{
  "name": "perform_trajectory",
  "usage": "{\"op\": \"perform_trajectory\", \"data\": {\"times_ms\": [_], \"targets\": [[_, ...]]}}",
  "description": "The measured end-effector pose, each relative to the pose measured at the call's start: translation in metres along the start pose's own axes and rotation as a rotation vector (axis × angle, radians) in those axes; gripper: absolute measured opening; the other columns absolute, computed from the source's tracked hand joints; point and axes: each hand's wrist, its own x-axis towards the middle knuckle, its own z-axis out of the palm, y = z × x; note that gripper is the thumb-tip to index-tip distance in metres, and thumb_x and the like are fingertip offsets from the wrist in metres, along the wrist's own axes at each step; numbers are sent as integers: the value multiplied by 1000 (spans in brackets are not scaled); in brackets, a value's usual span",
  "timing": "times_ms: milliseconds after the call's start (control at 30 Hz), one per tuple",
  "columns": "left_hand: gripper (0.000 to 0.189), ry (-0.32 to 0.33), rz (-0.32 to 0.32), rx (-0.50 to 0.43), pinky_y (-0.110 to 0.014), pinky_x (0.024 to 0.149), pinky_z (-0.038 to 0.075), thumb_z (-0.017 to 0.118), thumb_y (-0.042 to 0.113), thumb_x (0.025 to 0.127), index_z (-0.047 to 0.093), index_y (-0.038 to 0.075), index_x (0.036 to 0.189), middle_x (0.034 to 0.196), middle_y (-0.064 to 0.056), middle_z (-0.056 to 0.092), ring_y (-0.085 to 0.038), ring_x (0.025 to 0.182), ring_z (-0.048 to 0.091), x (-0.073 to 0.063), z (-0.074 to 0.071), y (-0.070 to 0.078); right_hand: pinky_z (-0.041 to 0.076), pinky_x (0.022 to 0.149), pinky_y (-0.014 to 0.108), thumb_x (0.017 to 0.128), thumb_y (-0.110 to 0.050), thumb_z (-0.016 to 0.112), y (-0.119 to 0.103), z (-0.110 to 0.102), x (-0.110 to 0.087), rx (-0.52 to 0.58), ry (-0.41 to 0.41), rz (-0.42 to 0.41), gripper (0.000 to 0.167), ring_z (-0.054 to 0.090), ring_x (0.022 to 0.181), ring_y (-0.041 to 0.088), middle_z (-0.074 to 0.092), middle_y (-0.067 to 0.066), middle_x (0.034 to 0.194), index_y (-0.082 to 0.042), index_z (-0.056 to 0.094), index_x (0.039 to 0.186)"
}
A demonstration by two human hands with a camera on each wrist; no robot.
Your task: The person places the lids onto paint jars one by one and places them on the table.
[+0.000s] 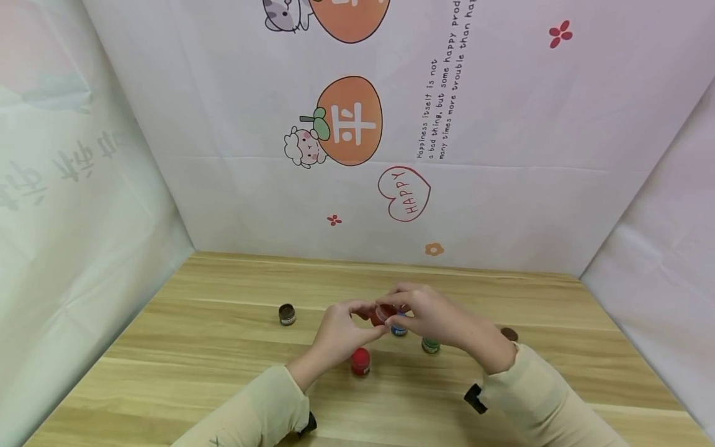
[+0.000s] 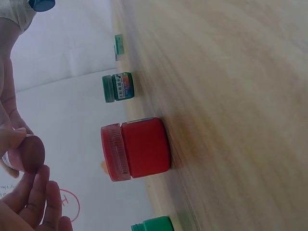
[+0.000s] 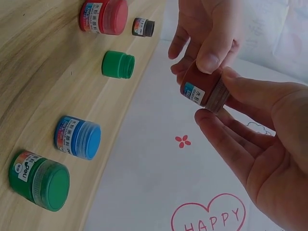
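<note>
Both hands meet above the table around a brownish-red paint jar (image 3: pixel 196 85) with a ribbed clear-edged lid (image 3: pixel 217 97). My left hand (image 1: pixel 337 329) holds the jar's body, its thumb pressed on the side in the right wrist view. My right hand (image 1: pixel 430 313) pinches the lid between thumb and fingers. The jar is tilted in the air. Below the hands stands a red paint jar (image 1: pixel 360 361) with its lid on. A blue paint jar (image 1: pixel 399 327) and a green paint jar (image 1: pixel 430 344) stand under the right hand.
A dark paint jar (image 1: pixel 287 315) stands on the left of the wooden table (image 1: pixel 223 366). Another green jar (image 3: pixel 118 64), lidless with its neck showing, is in the right wrist view. A round brown thing (image 1: pixel 509 334) sits beyond the right wrist. White printed sheets (image 1: pixel 503 205) wall the back and sides.
</note>
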Motion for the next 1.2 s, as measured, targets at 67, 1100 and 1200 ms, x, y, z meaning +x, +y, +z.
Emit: {"op": "perform_trajectory", "data": {"times_ms": [67,1100,1200], "targets": [[23,3,3,-6,-46,83,54,84,27,87,79,13,105,92,10,73,-19,93,65,0,0,0,54,69,25,94,-7,76,-2,0,1,-12,0,21,32,63,86,10,68,5,107,-2,72,125],[33,71,-60,129,-44,86,50,81,24,91,74,13,121,110,-7,72,-21,103,63,2,-86,-31,53,70,24,88,-1,79,8,9,-16,-117,-22,36,30,64,88,12,68,2,105,-5,75,117],[32,79,-48,158,-46,85,51,79,24,92,73,11,121,110,-9,72,-25,103,63,0,-97,-38,55,72,25,87,-1,80,10,14,-19,-117,-31,34,29,65,89,12,67,3,104,-4,75,115]]}}
